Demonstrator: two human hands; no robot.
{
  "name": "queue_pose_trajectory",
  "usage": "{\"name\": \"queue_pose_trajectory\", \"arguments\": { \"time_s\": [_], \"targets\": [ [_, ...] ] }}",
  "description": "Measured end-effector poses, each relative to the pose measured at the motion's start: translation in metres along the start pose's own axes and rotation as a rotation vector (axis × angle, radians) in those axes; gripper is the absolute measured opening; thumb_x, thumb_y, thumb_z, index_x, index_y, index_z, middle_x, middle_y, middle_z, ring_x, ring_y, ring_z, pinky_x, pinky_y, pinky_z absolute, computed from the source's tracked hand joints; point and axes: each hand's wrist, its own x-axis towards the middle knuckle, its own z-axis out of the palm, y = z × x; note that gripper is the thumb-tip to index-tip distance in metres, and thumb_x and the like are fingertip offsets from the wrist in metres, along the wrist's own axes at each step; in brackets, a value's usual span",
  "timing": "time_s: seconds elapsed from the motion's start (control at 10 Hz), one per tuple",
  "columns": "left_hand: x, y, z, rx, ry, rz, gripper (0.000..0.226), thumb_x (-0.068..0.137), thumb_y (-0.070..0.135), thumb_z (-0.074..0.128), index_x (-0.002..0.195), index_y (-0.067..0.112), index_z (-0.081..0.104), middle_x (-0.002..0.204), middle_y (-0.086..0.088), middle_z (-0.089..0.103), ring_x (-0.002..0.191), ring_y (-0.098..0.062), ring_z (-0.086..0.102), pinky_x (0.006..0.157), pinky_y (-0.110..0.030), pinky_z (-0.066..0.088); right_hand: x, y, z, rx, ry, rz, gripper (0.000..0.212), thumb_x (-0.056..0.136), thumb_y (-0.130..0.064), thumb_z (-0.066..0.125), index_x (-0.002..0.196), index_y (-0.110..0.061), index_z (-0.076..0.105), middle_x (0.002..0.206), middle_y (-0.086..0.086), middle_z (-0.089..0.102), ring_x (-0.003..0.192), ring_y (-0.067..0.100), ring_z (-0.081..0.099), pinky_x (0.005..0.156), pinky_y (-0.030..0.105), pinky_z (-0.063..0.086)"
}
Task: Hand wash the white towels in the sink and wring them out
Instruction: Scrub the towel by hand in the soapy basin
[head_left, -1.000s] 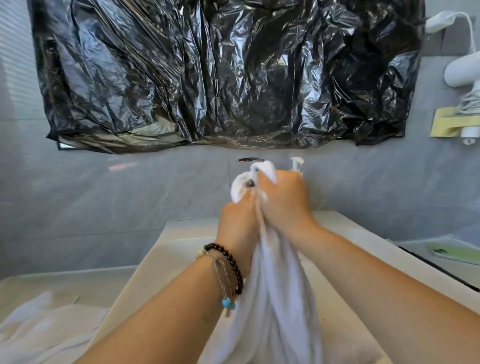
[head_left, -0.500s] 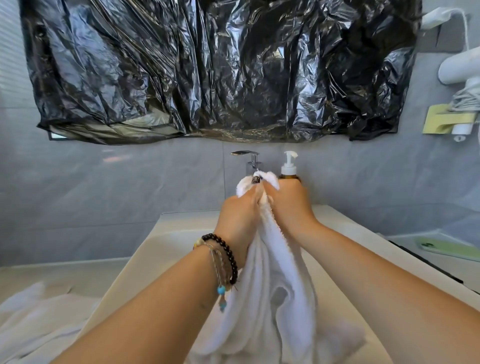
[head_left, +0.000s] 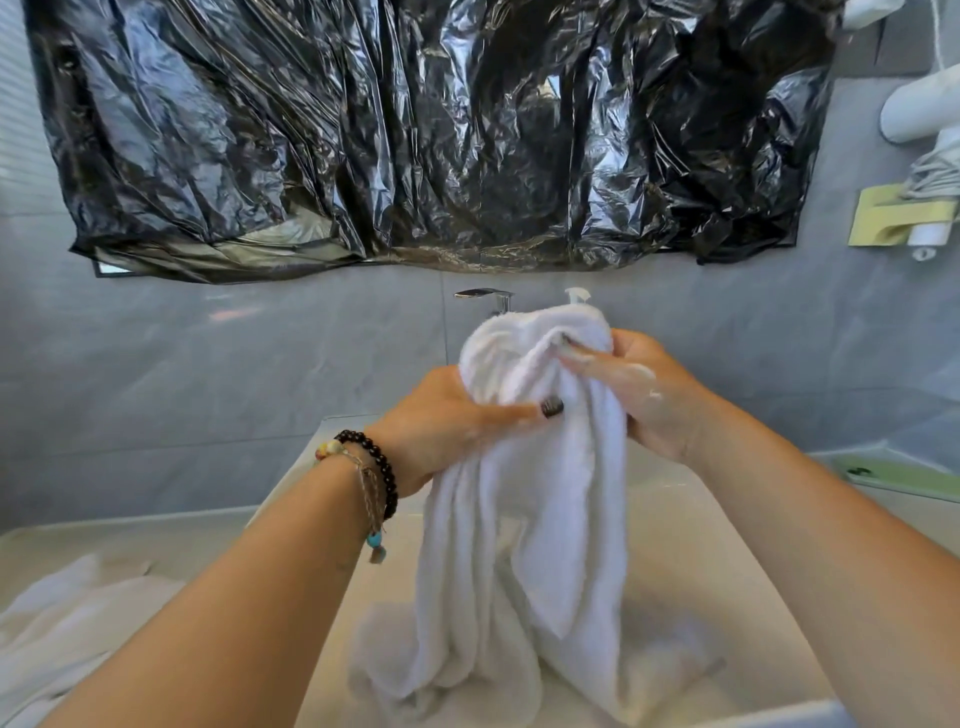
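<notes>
Grey wall tiles and crumpled black plastic sheeting (head_left: 415, 130) back the pale sink (head_left: 670, 519), over which a white towel (head_left: 540, 493) is held up, its lower end pooled in the basin below the fingers. The left hand (head_left: 447, 426) is clamped on the bunched top, thumb across the front; the right hand (head_left: 644, 389), flecked with suds, is pressed alongside, fingertips (head_left: 571, 348) pinched into a fold. Washing is judged underway, wringing not yet done, and another towel (head_left: 78, 618) left of the sink is seemingly still to be dealt with
</notes>
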Motion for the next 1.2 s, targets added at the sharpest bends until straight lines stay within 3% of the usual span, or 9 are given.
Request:
{"name": "queue_pose_trajectory", "arguments": {
  "time_s": [0.2,0.3,0.4,0.6,0.7,0.8,0.9,1.0,1.2],
  "targets": [
    [0.000,-0.004,-0.005,0.035,-0.207,-0.108,0.049,0.078,0.023,0.077,0.124,0.012,0.065,0.119,-0.005,0.072,0.110,-0.023,0.069,0.098,-0.042,0.054,0.004,0.002,0.003,-0.136,0.216,-0.091,0.027,0.072,-0.037,0.077,0.087,-0.015,0.073,0.090,0.005,0.075,0.088,0.022,0.071,0.085,0.042,0.057],
    [0.001,-0.007,-0.013,-0.046,-0.212,-0.113,0.048,0.081,0.019,0.078,0.123,0.000,0.064,0.121,-0.015,0.070,0.114,-0.031,0.066,0.099,-0.043,0.053,0.003,0.001,0.005,-0.180,0.384,-0.145,0.034,0.068,-0.050,0.082,0.067,-0.019,0.067,0.065,0.005,0.053,0.062,0.018,0.048,0.058,0.034,0.045],
    [0.002,-0.009,-0.008,-0.137,-0.150,-0.071,0.036,0.087,0.016,0.070,0.118,-0.001,0.066,0.117,-0.019,0.070,0.103,-0.032,0.069,0.090,-0.040,0.058,0.003,0.001,0.005,-0.258,0.551,-0.202,0.060,0.077,-0.050,0.076,0.039,-0.021,0.039,0.049,-0.008,0.026,0.056,0.013,0.024,0.050,0.027,0.023],
    [0.012,-0.011,0.014,-0.350,0.280,-0.041,0.017,0.086,0.026,0.066,0.087,0.009,0.070,0.082,-0.010,0.070,0.071,-0.025,0.067,0.066,-0.030,0.053,-0.004,0.021,0.066,-0.419,0.529,-0.311,0.055,0.087,-0.044,0.068,0.047,-0.022,0.037,0.043,-0.009,0.032,0.048,0.010,0.027,0.048,0.030,0.027],
    [0.010,-0.009,0.027,-0.451,0.310,-0.073,0.030,0.072,0.037,0.071,0.084,0.010,0.070,0.085,-0.012,0.067,0.076,-0.026,0.064,0.073,-0.035,0.051,0.010,0.016,0.078,-0.427,0.521,-0.248,0.052,0.092,-0.042,0.059,0.050,-0.016,0.042,0.053,0.006,0.054,0.057,0.023,0.048,0.058,0.033,0.039],
    [0.011,-0.003,0.040,-0.457,0.352,-0.043,0.030,0.089,0.036,0.069,0.088,0.006,0.071,0.081,-0.010,0.070,0.075,-0.023,0.065,0.075,-0.034,0.053,0.029,0.010,0.054,-0.574,0.512,-0.092,0.044,0.100,-0.035,0.045,0.059,-0.020,0.039,0.084,0.022,0.063,0.084,0.035,0.060,0.076,0.037,0.045],
    [0.021,-0.002,0.025,-0.335,0.464,-0.029,0.032,0.096,0.043,0.059,0.084,0.015,0.067,0.084,-0.004,0.067,0.077,-0.019,0.059,0.069,-0.024,0.048,0.014,0.019,0.068,-0.613,0.521,-0.205,0.047,0.099,-0.040,0.047,0.061,-0.012,0.056,0.066,0.010,0.063,0.069,0.028,0.062,0.065,0.034,0.046],
    [0.021,-0.003,0.007,-0.311,0.553,-0.036,0.027,0.099,0.040,0.054,0.084,0.020,0.062,0.074,0.004,0.060,0.066,-0.011,0.054,0.041,-0.009,0.039,0.003,0.022,0.093,-0.627,0.433,-0.290,0.048,0.099,-0.036,0.047,0.059,-0.010,0.057,0.056,0.005,0.055,0.063,0.025,0.055,0.059,0.035,0.040],
    [0.015,-0.001,0.024,-0.349,0.478,-0.102,0.037,0.085,0.049,0.070,0.076,0.013,0.068,0.073,-0.005,0.066,0.069,-0.020,0.061,0.072,-0.032,0.051,0.019,0.017,0.068,-0.695,0.429,-0.075,0.041,0.099,-0.034,0.046,0.066,-0.012,0.053,0.068,0.008,0.057,0.073,0.026,0.051,0.067,0.026,0.036]
  ]
}}
